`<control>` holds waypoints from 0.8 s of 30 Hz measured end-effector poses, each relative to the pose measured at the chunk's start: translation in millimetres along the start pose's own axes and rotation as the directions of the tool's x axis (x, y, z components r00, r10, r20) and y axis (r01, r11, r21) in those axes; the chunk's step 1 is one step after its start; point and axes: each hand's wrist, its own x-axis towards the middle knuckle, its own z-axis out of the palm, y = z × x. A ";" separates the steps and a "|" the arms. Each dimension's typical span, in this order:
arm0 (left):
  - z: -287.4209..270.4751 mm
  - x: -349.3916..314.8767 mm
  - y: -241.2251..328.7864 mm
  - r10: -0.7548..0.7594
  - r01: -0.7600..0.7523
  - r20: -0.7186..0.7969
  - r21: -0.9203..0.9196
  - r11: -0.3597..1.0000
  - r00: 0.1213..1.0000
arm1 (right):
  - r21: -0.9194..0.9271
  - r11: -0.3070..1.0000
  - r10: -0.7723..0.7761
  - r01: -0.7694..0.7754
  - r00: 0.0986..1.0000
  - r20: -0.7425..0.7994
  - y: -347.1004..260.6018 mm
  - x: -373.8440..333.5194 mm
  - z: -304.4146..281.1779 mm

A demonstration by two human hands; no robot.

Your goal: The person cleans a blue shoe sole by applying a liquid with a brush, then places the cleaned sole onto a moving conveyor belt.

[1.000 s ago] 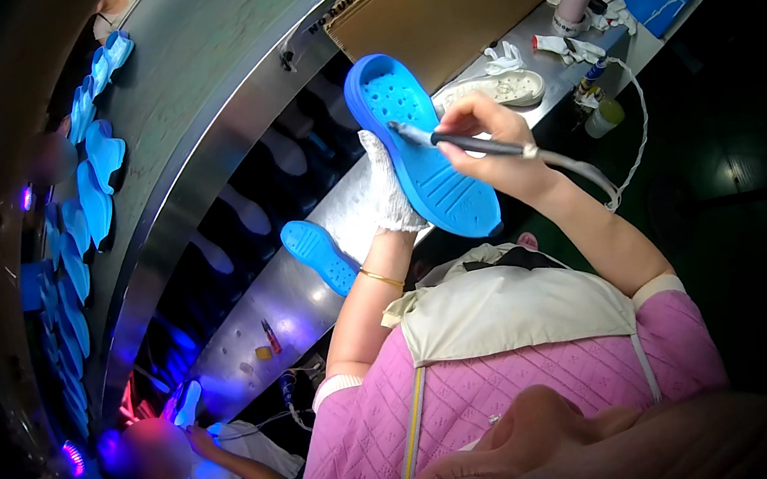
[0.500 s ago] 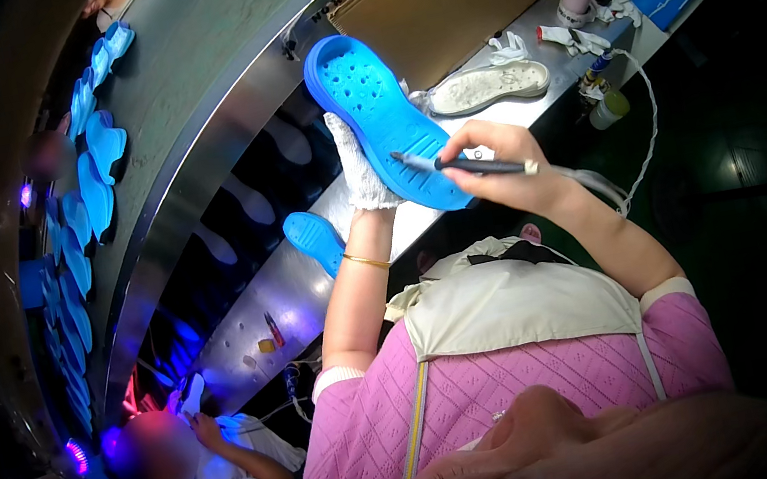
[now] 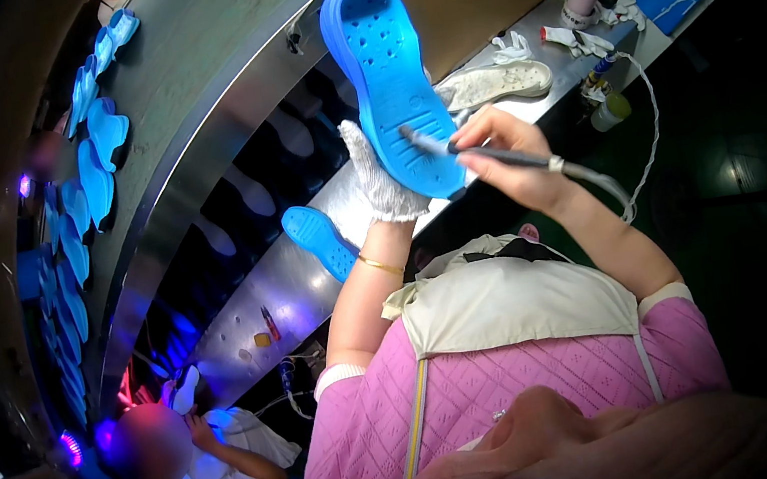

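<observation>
Holding a blue shoe sole (image 3: 393,86) with the gloved left hand (image 3: 383,187), pinching a corded brush (image 3: 431,143) with the bare right hand (image 3: 520,181), pointing the tip (image 3: 406,133) at moulded ridges (image 3: 412,160).

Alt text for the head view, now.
A white-gloved left hand holds up a blue shoe sole while the bare right hand holds a slim brush, its tip at the sole's ridges. Beyond, a metal bench bears another blue sole and an off-white sole.
</observation>
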 end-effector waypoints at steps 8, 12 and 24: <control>-3.6 8.9 6.7 0.121 -0.121 0.032 -0.002 0.993 0.992 | -0.004 0.999 -0.038 0.038 0.999 -0.006 8.4 -3.6 8.9; -4.6 10.5 15.0 0.073 -0.071 0.100 -0.026 0.997 0.992 | 0.262 0.927 0.241 -0.269 0.961 0.132 7.5 -2.6 10.6; -2.2 14.6 46.2 -0.117 0.132 0.172 -0.079 0.988 0.978 | 0.208 0.950 0.156 -0.234 0.930 0.331 12.7 5.2 0.0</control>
